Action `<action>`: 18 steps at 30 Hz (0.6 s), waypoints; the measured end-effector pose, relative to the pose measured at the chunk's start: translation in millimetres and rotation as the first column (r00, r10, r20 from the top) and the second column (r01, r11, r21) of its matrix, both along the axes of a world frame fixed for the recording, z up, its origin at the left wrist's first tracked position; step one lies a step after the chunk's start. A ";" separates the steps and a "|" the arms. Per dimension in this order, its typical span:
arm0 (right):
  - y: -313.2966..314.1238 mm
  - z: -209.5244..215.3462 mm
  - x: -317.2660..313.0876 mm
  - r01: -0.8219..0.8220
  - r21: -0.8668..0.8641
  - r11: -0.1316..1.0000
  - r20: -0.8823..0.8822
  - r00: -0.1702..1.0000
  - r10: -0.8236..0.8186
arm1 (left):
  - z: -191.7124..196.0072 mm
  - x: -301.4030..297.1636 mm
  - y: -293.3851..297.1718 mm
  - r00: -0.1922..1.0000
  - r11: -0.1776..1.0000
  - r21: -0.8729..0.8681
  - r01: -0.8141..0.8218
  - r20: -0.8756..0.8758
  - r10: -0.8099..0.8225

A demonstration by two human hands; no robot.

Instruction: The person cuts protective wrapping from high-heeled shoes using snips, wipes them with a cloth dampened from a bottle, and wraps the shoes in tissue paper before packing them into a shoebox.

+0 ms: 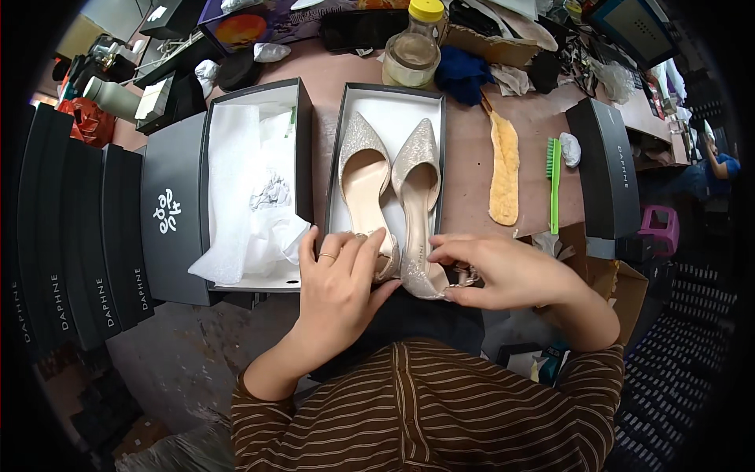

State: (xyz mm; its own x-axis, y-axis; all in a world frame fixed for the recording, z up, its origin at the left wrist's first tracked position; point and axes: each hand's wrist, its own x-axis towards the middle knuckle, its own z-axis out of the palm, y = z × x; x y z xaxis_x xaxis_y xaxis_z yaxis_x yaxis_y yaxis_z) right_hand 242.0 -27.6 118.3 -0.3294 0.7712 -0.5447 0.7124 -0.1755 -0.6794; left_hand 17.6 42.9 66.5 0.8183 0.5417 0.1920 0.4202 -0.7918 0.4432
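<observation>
A pair of glittery champagne pointed-toe shoes lies toes away from me in a shallow box (393, 104) with black sides and a white inside. Around the heel end of the left shoe (358, 140) my left hand (336, 275) is closed, thumb on the heel's inner side and fingers over the ankle strap. My right hand (507, 274) grips the heel of the right shoe (417, 148), with the thumb low at the back and fingers by the inner edge. Part of its strap shows between them. Both heel ends are partly covered by my fingers.
To the left, an open box (303, 157) holds white tissue paper beside a dark lid (174, 204) and several upright black boxes (47, 236). Rightward lie a fluffy yellow strip (504, 169), a green brush (555, 189) and another black box (605, 169). A yellow-capped jar (411, 59) stands behind.
</observation>
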 end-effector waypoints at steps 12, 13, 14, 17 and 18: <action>-65.2 -76.6 -36.8 0.715 0.118 0.689 -0.550 0.625 -0.555 | -56.4 -2.7 -6.4 0.917 0.940 -0.340 0.039 0.385 0.101; -63.6 -74.6 -35.1 0.744 0.177 0.645 -0.592 0.603 -0.534 | -49.0 -3.6 -5.2 0.906 0.921 -0.387 0.045 0.404 0.125; -61.1 -71.6 -33.1 0.770 0.231 0.595 -0.633 0.583 -0.509 | -40.4 -4.8 -3.9 0.895 0.900 -0.432 0.052 0.421 0.150; -50.9 -60.3 -29.1 0.840 0.365 0.401 -0.744 0.522 -0.417 | -14.0 -10.0 3.6 0.896 0.863 -0.499 0.077 0.415 0.159; -44.4 -52.1 -26.2 0.841 0.360 0.404 -0.749 0.518 -0.413 | -4.1 -13.5 7.2 0.909 0.852 -0.517 0.083 0.390 0.148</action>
